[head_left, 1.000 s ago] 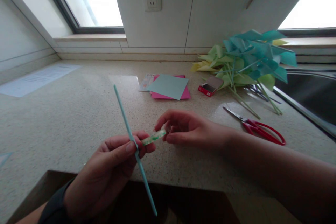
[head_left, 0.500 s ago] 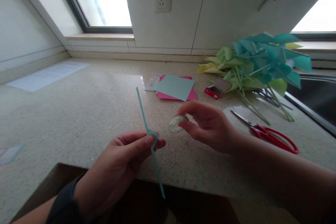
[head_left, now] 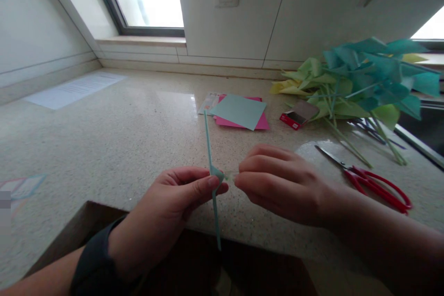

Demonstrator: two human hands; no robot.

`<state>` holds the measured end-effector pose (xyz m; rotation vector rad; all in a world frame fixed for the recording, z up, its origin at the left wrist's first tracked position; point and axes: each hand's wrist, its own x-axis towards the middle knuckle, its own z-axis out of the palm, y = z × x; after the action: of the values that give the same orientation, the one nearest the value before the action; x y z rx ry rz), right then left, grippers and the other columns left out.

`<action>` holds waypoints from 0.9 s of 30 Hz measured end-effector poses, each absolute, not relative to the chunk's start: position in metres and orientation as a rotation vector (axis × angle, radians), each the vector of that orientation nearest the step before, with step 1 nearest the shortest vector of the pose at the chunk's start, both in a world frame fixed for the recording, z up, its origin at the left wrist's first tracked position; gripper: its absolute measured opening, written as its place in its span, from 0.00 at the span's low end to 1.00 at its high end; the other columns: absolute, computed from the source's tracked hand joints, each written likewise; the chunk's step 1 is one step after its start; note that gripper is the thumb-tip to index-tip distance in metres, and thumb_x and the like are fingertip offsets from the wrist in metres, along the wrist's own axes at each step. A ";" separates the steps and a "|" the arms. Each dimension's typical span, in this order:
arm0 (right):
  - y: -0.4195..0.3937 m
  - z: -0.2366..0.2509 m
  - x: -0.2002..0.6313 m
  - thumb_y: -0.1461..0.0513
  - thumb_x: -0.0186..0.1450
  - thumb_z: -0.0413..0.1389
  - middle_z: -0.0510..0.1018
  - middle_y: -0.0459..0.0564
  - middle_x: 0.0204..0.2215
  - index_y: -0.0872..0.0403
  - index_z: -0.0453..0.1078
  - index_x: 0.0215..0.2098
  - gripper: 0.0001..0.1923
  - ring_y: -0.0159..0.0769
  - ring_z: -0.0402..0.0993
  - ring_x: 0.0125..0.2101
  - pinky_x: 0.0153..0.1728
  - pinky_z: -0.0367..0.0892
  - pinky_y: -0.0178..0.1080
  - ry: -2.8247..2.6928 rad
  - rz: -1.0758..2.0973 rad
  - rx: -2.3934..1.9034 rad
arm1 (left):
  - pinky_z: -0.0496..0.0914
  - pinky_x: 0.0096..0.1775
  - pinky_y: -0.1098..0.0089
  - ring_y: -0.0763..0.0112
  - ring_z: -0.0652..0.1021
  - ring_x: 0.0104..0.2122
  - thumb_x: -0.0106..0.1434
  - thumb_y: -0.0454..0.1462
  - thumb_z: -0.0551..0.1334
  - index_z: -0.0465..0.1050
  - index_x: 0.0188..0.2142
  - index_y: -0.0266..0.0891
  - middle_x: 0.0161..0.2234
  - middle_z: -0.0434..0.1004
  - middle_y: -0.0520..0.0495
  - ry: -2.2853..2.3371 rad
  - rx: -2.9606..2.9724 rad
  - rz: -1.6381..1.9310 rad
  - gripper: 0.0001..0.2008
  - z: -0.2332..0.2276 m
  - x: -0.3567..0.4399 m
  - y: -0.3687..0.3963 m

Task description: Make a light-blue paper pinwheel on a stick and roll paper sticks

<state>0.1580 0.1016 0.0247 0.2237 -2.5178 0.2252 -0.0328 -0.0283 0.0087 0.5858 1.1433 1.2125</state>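
Note:
My left hand pinches a thin, light-blue paper stick by a small folded flap of the same paper at its middle. The stick stands nearly upright in view, its lower end past the counter's front edge. Just right of the flap, my right hand is closed on clear tape. Only a pale, see-through bit of this tape shows between the two hands; the rest is hidden behind my fingers. Its far side lies close to my left fingertips, but I cannot tell whether it touches the flap.
Red-handled scissors lie right of my right hand. Behind them rest blue and green-yellow paper flowers on stems, near a sink. A small red box, stacked coloured paper and a printed sheet lie farther back.
My right hand has come close to the left fingertips and turned, so the tape roll that showed plainly before is now mostly hidden. The view has shifted slightly.

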 end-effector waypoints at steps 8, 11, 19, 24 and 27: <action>0.094 0.035 0.158 0.68 0.73 0.51 0.78 0.53 0.33 0.61 0.71 0.43 0.07 0.39 0.70 0.34 0.34 0.68 0.41 -2.589 0.074 0.236 | 0.70 0.39 0.79 0.75 0.81 0.35 0.60 0.39 0.73 0.84 0.34 0.40 0.33 0.86 0.49 1.122 0.607 1.201 0.05 0.004 -0.035 -0.028; 0.092 0.034 0.158 0.67 0.74 0.49 0.79 0.52 0.33 0.61 0.72 0.43 0.10 0.38 0.70 0.34 0.34 0.68 0.41 -2.603 0.056 0.206 | 0.70 0.39 0.80 0.75 0.81 0.35 0.60 0.39 0.73 0.85 0.33 0.41 0.31 0.86 0.51 1.112 0.604 1.212 0.04 0.004 -0.035 -0.028; 0.090 0.034 0.156 0.67 0.75 0.48 0.79 0.52 0.32 0.62 0.73 0.42 0.12 0.37 0.70 0.33 0.33 0.67 0.40 -2.604 0.022 0.164 | 0.70 0.36 0.80 0.76 0.80 0.32 0.60 0.39 0.73 0.85 0.34 0.40 0.32 0.86 0.51 1.124 0.597 1.188 0.05 0.003 -0.036 -0.030; 0.089 0.034 0.155 0.66 0.74 0.49 0.78 0.52 0.31 0.62 0.74 0.44 0.12 0.38 0.69 0.33 0.32 0.66 0.42 -2.633 -0.015 0.176 | 0.69 0.35 0.81 0.78 0.78 0.31 0.59 0.39 0.73 0.84 0.32 0.41 0.31 0.86 0.53 1.154 0.618 1.208 0.04 0.003 -0.036 -0.029; 0.088 0.033 0.155 0.67 0.74 0.50 0.78 0.52 0.30 0.63 0.75 0.42 0.11 0.38 0.69 0.32 0.31 0.65 0.42 -2.622 -0.008 0.167 | 0.69 0.36 0.80 0.78 0.77 0.31 0.58 0.39 0.74 0.84 0.31 0.41 0.31 0.85 0.53 1.171 0.626 1.201 0.05 0.003 -0.035 -0.029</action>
<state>0.1551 0.0877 0.0330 0.1670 -2.6217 -0.0079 -0.0353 -0.0290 0.0026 0.6258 1.1706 1.2014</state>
